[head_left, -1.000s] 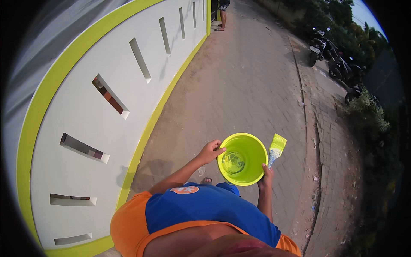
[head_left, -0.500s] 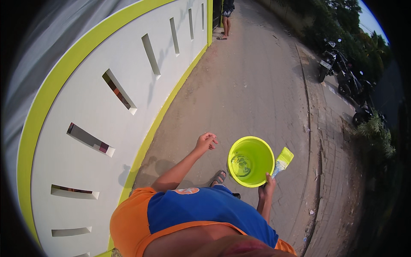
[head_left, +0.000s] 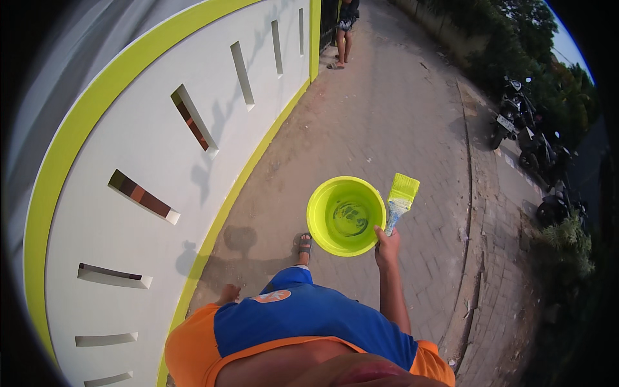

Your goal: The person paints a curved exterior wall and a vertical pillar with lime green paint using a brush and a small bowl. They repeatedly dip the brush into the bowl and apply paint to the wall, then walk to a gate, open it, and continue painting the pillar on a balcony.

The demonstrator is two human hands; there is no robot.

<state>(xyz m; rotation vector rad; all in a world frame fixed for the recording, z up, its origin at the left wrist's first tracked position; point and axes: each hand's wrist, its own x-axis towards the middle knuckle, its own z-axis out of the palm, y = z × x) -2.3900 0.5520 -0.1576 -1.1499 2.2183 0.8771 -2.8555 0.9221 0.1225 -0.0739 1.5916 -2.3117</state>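
Observation:
My right hand (head_left: 387,248) is closed at the right rim of a lime-yellow bucket (head_left: 322,209). The same hand grips a wide paintbrush (head_left: 400,201), which stands bristles up just outside the rim. Lime paint covers the bristles, and whitish-blue smears mark the handle. Dark patches and streaks show on the bucket's bottom. Low beside my torso, my left hand (head_left: 229,294) hangs away from the bucket, partly hidden by my orange sleeve; its fingers are not clear enough to read.
A white wall (head_left: 71,226) with slots and lime borders runs along my left. Ahead, a person (head_left: 343,39) stands by a dark gate. Several motorcycles (head_left: 509,119) are parked at the right, past the curb (head_left: 474,258) edging the paved lane (head_left: 387,116).
The bucket and brush have moved up and left in the view with my right hand. My left hand has dropped back toward my side. My sandalled foot has shifted left.

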